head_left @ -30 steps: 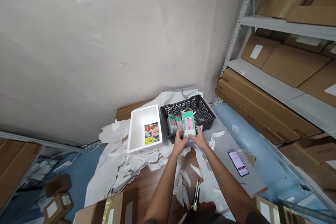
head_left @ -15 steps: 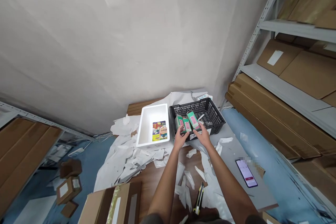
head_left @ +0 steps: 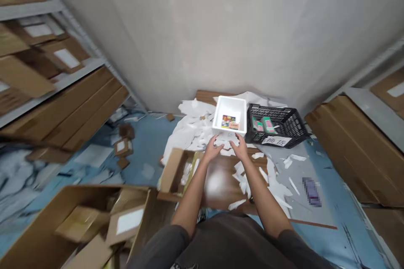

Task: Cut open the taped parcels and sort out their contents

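"Both hands are which way disposed, and do they grip anything?"

"Left hand and right hand face each other with fingers spread and curved, nothing between them. They lie just in front of the near side of a white bin; whether any fingertip touches it cannot be told."

"What does the bin contain?"

"Brightly printed packages, mainly yellow and red with a paler portion, lying toward its near end. Small print is illegible at this size."

"And to the right of the bin?"

"A black crate with perforated walls, standing close beside it. Green-and-pink boxes occupy its left portion, and a white label with dark handwritten characters is fixed to the near wall."

"What else does the counter carry?"

"Torn white paper, scattered on both sides of the arms; an open cardboard box near the left forearm; and, at far right, a phone, its surface obscured by pixelation."

"And at lower left?"

"A large open carton holding smaller cardboard parcels, one with a white sticker."
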`<action>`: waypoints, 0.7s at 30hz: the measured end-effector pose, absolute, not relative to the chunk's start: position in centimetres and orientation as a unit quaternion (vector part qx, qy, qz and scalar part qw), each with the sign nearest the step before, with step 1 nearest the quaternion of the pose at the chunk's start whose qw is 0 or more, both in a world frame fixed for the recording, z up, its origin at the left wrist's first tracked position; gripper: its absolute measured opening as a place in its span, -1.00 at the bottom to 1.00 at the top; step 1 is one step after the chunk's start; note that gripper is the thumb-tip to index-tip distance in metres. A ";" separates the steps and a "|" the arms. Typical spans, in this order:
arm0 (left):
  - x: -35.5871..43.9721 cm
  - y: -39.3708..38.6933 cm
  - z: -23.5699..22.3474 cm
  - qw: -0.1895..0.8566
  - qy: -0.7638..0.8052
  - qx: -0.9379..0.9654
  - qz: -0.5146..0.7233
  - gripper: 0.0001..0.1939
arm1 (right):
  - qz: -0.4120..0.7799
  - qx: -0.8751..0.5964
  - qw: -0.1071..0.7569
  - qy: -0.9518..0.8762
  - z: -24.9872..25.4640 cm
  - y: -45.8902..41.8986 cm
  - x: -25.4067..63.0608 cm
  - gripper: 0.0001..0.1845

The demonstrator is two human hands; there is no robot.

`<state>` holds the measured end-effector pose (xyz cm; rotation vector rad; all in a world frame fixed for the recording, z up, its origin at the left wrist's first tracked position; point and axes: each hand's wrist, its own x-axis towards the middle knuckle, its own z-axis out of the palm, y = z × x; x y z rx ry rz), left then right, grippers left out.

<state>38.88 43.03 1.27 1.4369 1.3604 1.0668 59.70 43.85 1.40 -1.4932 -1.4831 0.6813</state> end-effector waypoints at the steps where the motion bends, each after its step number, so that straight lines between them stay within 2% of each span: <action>1: 35.2 41.5 0.9 0.405 0.563 0.580 0.427 -0.29 | 0.297 -0.588 0.438 -0.611 1.3 43.3 56.3 -0.31; 4: 24.9 35.7 -0.7 0.318 0.626 0.599 0.385 -0.35 | 0.373 -0.539 0.388 -0.648 0.5 41.3 46.7 -0.37; 7: 17.7 29.2 -3.0 0.267 0.700 0.600 0.280 -0.43 | 0.449 -0.469 0.278 -0.707 -0.7 38.4 39.6 -0.51; 9: 15.3 25.4 -4.9 0.288 0.713 0.600 0.219 -0.42 | 0.460 -0.426 0.190 -0.755 -1.6 36.1 36.8 -0.60; 11: 14.7 22.3 -6.8 0.335 0.695 0.609 0.184 -0.33 | 0.420 -0.414 0.113 -0.799 -2.6 33.6 35.5 -0.64; 14: 16.0 19.2 -9.0 0.393 0.664 0.611 0.176 -0.23 | 0.323 -0.434 0.030 -0.841 -3.4 29.7 35.6 -0.51; 18: 18.1 17.6 -9.7 0.388 0.698 0.577 0.172 -0.60 | 0.233 -0.462 -0.004 -0.855 -3.1 25.0 37.9 -0.30; 21: 18.8 17.4 -8.6 0.367 0.713 0.581 0.142 -0.79 | 0.207 -0.509 0.024 -0.835 -2.7 22.6 40.9 -0.29</action>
